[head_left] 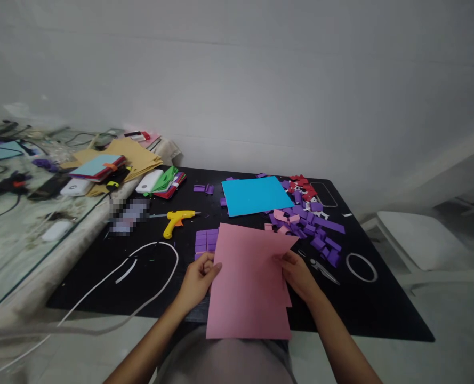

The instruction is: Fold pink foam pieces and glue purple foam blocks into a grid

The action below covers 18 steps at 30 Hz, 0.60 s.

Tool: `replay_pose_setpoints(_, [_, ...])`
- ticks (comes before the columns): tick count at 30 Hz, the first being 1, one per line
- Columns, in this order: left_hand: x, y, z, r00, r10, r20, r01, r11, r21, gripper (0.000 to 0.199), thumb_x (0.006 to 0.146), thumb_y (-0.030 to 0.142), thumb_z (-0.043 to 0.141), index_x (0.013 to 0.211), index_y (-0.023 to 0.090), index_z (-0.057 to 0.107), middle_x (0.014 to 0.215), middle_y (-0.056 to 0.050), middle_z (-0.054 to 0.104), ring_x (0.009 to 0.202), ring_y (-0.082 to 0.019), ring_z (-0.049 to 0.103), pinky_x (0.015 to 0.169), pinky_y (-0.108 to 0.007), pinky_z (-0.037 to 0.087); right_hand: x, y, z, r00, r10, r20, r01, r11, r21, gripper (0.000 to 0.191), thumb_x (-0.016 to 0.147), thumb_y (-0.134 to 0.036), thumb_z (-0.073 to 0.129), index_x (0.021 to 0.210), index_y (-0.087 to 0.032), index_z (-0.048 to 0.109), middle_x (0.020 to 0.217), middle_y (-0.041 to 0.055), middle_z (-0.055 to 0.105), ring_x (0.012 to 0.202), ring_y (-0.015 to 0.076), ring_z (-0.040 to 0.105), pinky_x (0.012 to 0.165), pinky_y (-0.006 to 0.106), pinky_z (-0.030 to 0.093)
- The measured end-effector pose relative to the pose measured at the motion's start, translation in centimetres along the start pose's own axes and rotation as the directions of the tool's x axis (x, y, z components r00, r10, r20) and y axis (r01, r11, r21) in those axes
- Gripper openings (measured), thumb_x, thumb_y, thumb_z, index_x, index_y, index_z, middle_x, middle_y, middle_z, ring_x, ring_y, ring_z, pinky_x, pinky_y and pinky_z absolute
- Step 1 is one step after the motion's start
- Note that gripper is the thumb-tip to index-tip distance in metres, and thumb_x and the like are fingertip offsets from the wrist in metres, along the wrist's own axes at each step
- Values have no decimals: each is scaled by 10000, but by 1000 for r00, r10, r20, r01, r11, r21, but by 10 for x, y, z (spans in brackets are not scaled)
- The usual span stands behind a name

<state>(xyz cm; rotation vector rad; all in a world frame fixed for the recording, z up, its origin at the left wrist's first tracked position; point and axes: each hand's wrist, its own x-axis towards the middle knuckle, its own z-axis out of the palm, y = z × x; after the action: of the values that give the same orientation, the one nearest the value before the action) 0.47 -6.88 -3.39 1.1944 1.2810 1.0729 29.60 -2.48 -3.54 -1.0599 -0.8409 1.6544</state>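
Observation:
A pink sheet of paper point(248, 288) is held up in front of me over the table's near edge. My left hand point(199, 277) pinches its left edge between thumb and fingers. On the other side, my right hand point(298, 272) grips the right edge, where the paper's upper corner bends outward; some fingers are hidden behind it. Behind the sheet, a block of folded purple paper pieces point(207, 240) shows in part. Beyond it lies a bright blue sheet point(256, 196). Scissors point(324, 271) rest just right of my right hand.
A yellow glue gun point(176, 221) lies on the black table point(380, 314), with a white cord point(176, 261) looping at left. Purple folded pieces point(319, 232) and red scraps point(303, 186) cover the back right. A white ring point(361, 268) lies at right; a glass table point(16, 234) adjoins at left.

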Motion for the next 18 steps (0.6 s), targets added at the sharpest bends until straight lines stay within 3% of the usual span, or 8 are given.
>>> replay_pose_setpoints(5, [1,1,-2,999,-18,27,19,999,-35,469,856,625,720,891,163,647,601,85,374,546,-95,327,563,-224,278,-1,-5,2,999,42,21,-43,999,24,410,678,-364,955,1046,-259,806,1078,45,819,944,242,746,973,406,535])
replay_pose_setpoints(9, [1,2,-2,999,-30,32,32,998,-50,457,859,613,724,901,164,651,577,87,395,527,-93,336,551,-223,278,-2,-5,2,999,42,-27,-41,999,31,422,622,-352,981,996,-252,811,1073,45,819,938,244,734,938,396,546])
replay_pose_setpoints(14, [1,5,-3,999,-10,34,13,997,-74,396,848,526,749,990,158,706,711,19,618,558,-99,448,574,-221,371,-4,-3,-3,998,49,-33,-49,999,-13,334,599,-375,989,846,-242,810,964,45,819,894,240,727,890,377,531])
replay_pose_setpoints(18, [2,5,-6,1000,28,-9,-28,999,-38,343,799,379,763,1079,180,768,885,-43,740,592,-127,552,553,-229,419,-5,-8,-8,996,66,64,-62,996,-67,240,628,-379,951,723,-234,785,1107,90,815,1047,303,726,915,411,505])
